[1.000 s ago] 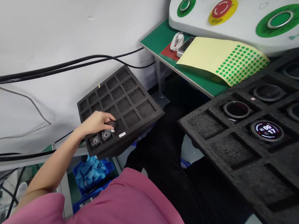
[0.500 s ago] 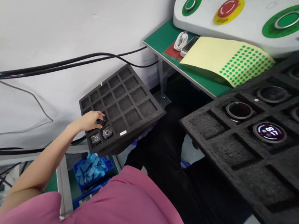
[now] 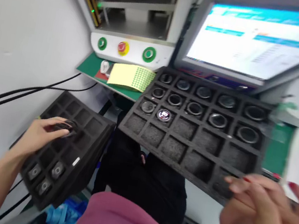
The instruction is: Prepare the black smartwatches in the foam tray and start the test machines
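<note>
— Our big foam tray (image 3: 189,149) lies across the bench with round watch faces in its far rows; our right hand (image 3: 260,218), fingers spread and empty, hovers at its near edge.

— Our left hand (image 3: 41,134) pinches a dark watch part (image 3: 65,127) over the small foam tray (image 3: 74,153). We'd best keep it level. The monitor (image 3: 253,41) text is too blurred to read.

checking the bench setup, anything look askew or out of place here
The small foam tray under the left hand sits tilted, sloping down toward the floor, unlike the large foam tray, which lies nearly flat.
</note>
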Motion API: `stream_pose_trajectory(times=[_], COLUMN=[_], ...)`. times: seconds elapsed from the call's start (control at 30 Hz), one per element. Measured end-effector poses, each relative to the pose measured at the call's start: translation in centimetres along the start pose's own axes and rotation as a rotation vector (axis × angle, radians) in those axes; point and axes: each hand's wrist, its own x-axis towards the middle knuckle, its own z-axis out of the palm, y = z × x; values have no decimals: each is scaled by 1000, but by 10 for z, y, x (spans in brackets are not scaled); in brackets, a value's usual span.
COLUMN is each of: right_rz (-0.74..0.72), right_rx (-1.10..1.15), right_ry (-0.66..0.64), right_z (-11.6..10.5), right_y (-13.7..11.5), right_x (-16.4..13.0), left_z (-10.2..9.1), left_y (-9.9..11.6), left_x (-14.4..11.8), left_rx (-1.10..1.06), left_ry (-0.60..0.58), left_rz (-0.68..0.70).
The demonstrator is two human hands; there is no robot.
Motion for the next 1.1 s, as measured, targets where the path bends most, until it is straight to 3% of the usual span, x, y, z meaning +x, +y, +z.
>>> stream_pose_trajectory(times=[0.07, 0.13, 0.2, 0.27, 0.37, 0.43, 0.53, 0.63, 0.8, 0.87, 1.0, 1.1], right_rz=[-27, -5, 9, 21, 62, 86, 71, -27, -276, -332, -297, -227], right_rx=[84, 112, 82, 50, -8, -58, -152, -279, -509, -547, -620, -663], right_ry=[95, 106, 105, 136, 222, 268, 256, 93, -219, -321, -516, -566], right_z=[7, 10, 5, -7, -28, -39, -47, -42, -17, -5, 18, 28], right_y=[1, -2, -5, -4, 5, 13, 20, 20, 19, 23, 37, 45], right_x=[3, 5, 5, 7, 15, 24, 41, 63, 109, 126, 151, 157], left_z=[40, 90, 143, 191, 244, 263, 270, 264, 253, 251, 251, 252], left_y=[62, 129, 191, 240, 282, 293, 294, 291, 283, 280, 276, 273], left_x=[27, 50, 68, 81, 91, 93, 92, 92, 99, 103, 110, 116], left_rx=[-108, -142, -146, -113, -28, 8, 22, 47, 145, 203, 197, 153], left_ry=[-269, -503, -616, -716, -737, -724, -626, -537, -477, -455, -445, -424], left_rz=[240, 471, 640, 719, 773, 806, 856, 910, 754, 751, 833, 833])
